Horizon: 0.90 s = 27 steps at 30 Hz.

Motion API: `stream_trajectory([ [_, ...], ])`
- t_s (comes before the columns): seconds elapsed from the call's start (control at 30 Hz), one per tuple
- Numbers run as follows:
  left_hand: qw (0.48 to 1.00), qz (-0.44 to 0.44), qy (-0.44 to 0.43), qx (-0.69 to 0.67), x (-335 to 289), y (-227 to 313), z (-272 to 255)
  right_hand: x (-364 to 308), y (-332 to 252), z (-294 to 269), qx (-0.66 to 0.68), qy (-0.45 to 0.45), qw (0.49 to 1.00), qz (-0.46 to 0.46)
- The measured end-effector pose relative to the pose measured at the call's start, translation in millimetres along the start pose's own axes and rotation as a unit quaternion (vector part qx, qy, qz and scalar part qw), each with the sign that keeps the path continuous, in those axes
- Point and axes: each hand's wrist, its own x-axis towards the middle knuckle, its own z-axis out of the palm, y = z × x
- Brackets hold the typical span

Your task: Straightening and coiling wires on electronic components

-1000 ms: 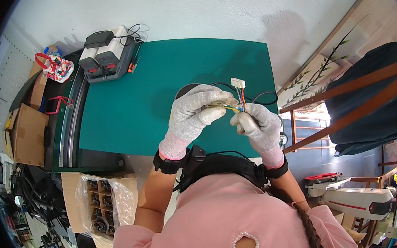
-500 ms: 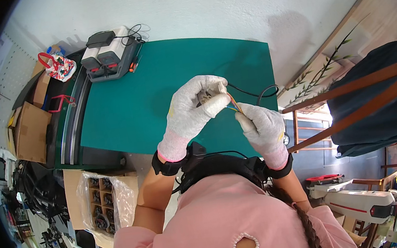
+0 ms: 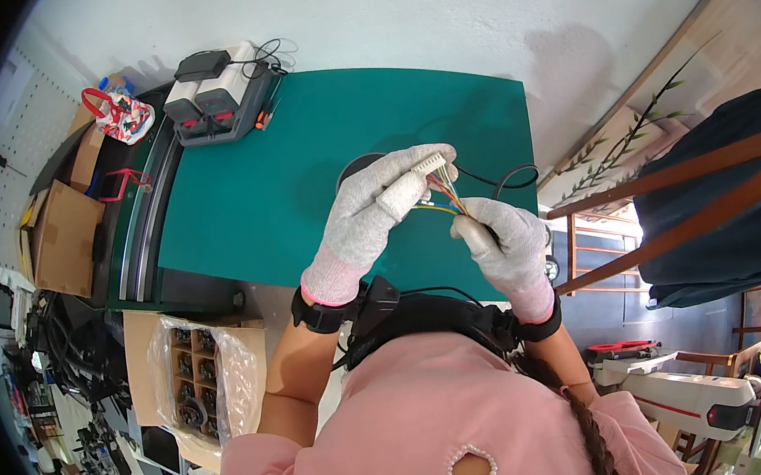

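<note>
My left hand (image 3: 371, 205), in a pale grey work glove, is closed on a white multi-pin plug connector (image 3: 429, 165). Thumb and fingers pinch it over the green table. Coloured wires (image 3: 448, 192), among them red, yellow and blue, run from the connector toward my right hand (image 3: 507, 235). That hand, gloved alike, pinches the wire bundle between thumb and forefinger. A dark round part (image 3: 355, 170) shows partly behind my left hand; most of it is hidden. Past my right hand loops a black cable (image 3: 518, 183).
On the green tabletop (image 3: 251, 202), a grey-white device (image 3: 223, 100) stands at the far left beside an orange-handled tool (image 3: 263, 118). An open carton (image 3: 147, 379) with divided compartments sits lower left. At the right hangs dark cloth (image 3: 731, 201) by a wooden frame (image 3: 688, 240).
My left hand has turned, so the white connector and more of the wires now show, along with the dark round part behind. Both hands keep hold, and the view has shifted slightly.
</note>
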Motion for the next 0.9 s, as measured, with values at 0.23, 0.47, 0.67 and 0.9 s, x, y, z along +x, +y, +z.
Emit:
stream_trajectory([
  [0.23,0.995,-0.081,0.040,-0.044,10.2,-15.1,-11.5,3.1,-4.1,6.5,0.209,0.037,0.940,0.267],
  [0.47,0.986,0.027,-0.157,-0.042,11.9,-23.6,-8.1,11.8,4.7,-5.8,0.411,-0.047,0.873,0.259],
  [0.67,0.988,-0.007,-0.054,-0.142,33.7,-23.5,-5.7,14.9,-8.4,0.1,0.383,-0.105,0.874,0.280],
  [0.9,0.997,0.017,0.080,-0.005,54.4,4.7,-32.9,17.7,-18.1,9.9,0.249,-0.061,0.919,0.299],
])
